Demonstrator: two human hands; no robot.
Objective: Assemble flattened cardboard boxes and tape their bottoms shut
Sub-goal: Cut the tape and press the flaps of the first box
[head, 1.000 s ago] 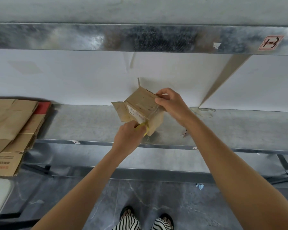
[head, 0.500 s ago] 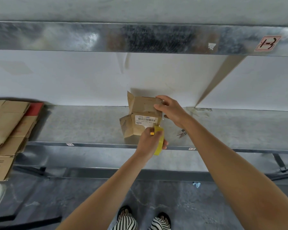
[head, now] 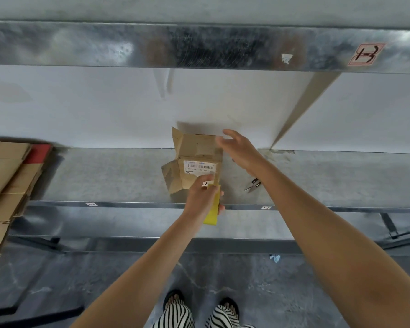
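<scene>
A small brown cardboard box with a barcode label stands on the metal shelf, its flaps sticking out at the left. My left hand grips a yellow tape roll just in front of the box, with a strip of tape running up the box's right side. My right hand hovers at the box's upper right corner, fingers spread and blurred, holding nothing.
Small snips lie on the shelf right of the box. A stack of flattened cardboard boxes sits at the far left. A metal beam runs overhead, and a white wall backs the shelf.
The box was turned upright and set on the shelf. My left hand pulled the tape roll down toward the shelf edge. My right hand let go of the box and opened.
</scene>
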